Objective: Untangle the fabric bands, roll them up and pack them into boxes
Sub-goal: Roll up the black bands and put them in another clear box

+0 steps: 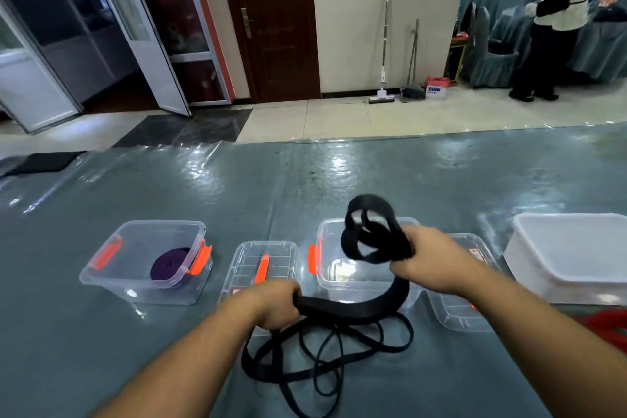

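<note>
A: Right hand (431, 258) clamped on a bunch of black band (356, 307) loops, held up over the mid clear box (366, 278), probably to keep the gathered part off the tangle.

B: Left hand (276, 305)?

A: Fist closed round the band lower down, feeding slack. Rest lies looped on the near table (135, 349). Purple roll (169, 263) already sits in the far-left box (146, 261).

Bright, even indoor light. White glare patches streak the glossy table (339, 176) cover (strongest toward its far edge). Shadows are soft and faint. The wide lens bends the door frames (159, 44) at the left, and the background is slightly blurred.
</note>
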Tool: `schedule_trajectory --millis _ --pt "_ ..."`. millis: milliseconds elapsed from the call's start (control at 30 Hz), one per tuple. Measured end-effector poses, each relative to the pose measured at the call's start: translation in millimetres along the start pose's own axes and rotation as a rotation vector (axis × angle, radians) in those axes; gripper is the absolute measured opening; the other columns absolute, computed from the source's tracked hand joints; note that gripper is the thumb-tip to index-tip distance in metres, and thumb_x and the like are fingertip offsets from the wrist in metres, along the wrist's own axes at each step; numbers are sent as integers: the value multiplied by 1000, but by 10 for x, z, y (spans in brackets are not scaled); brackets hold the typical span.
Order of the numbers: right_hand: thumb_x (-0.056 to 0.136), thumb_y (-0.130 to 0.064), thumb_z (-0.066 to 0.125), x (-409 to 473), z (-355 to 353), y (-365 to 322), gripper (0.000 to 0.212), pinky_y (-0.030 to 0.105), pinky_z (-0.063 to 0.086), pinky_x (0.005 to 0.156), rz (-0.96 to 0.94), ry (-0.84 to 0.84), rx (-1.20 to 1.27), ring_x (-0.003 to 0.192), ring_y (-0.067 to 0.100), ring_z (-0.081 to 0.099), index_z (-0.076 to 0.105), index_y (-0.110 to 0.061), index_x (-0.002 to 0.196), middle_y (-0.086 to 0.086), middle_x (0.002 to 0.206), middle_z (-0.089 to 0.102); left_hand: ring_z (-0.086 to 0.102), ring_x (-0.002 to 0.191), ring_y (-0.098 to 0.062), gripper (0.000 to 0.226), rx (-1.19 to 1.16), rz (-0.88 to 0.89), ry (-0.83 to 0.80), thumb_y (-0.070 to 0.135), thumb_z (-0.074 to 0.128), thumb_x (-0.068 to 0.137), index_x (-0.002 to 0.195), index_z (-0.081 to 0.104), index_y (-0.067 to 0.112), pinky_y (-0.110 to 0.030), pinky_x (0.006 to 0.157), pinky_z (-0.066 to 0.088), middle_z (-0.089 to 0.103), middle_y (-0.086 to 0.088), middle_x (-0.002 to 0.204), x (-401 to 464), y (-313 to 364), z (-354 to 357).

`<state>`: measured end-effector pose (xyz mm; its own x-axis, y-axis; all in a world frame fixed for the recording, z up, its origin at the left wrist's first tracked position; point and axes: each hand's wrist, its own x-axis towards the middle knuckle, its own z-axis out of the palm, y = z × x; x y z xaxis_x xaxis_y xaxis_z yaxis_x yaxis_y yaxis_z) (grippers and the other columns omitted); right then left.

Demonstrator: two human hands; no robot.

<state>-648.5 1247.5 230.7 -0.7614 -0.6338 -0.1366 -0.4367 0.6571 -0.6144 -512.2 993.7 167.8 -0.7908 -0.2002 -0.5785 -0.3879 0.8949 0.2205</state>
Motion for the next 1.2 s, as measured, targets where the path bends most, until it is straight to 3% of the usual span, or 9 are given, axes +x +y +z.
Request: schedule_trajectory --millis 167,300,433,500,600,867,967,1133,1200 --pt "69 -34 88 -78 179 189 62 13 49 76 49 -243 79 101 0 64 53 -35 119 -20 109 67 65 105 -26 22 7 -30 98 24 59 87 108 65 27 -34 83 51 70 0 115 196 -118 263" --pt "88 -30 76 -113 251 223 32 16 49 76 72 -177 113 96 12 66 59 -26 115 -10 101 68 67 106 -27 27 53 -13 88 19 61 83 108 70 24 -36 90 55 71 -2 114 279 -140 469" --pt "99 -34 65 -135 319 244 4 11 42 72 54 -69 131 90 5 64 63 -32 102 -16 94 68 66 109 -26 33 49 10 140 21 67 82 114 70 26 -37 93 55 68 -1 116 336 -165 624" --pt "101 -33 62 -145 321 239 7 14 48 78 54 -50 187 87 1 65 61 -36 95 -15 90 68 62 117 -24 45 38 36 155 27 72 82 127 65 28 -36 100 52 65 -1 126 347 -184 644" --pt "101 -37 58 -140 317 243 7 38 56 91 76 -6 240 92 21 69 60 -36 95 -1 93 70 57 126 -21 53 -48 80 177 31 71 88 139 59 26 -31 106 47 60 0 138 297 -108 537" --pt "102 -35 56 -93 239 2 13 33 50 82 28 80 230 88 16 64 59 -27 112 -5 94 69 68 108 -8 56 -827 506 372 16 82 87 136 59 31 -25 90 57 68 11 126 -199 605 -499" --pt "103 -35 54 -93 195 -109 10 27 50 77 -19 69 264 88 9 65 58 -33 113 -9 95 70 68 108 -4 55 -726 602 443 24 84 86 135 61 34 -25 92 58 68 14 124 -361 814 -775" --pt "95 -40 63 -27 101 -178 13 45 56 85 -48 108 285 84 19 67 59 -36 107 -4 90 70 69 92 -2 29 -508 598 574 15 78 90 116 75 28 -23 87 57 73 18 102 -462 892 -1059" --pt "90 -40 71 -43 21 -214 23 41 56 88 -53 113 311 88 15 68 58 -38 109 -3 94 70 70 92 -2 26 -454 618 590 15 76 92 115 76 27 -24 88 57 74 16 105 -509 910 -1164"
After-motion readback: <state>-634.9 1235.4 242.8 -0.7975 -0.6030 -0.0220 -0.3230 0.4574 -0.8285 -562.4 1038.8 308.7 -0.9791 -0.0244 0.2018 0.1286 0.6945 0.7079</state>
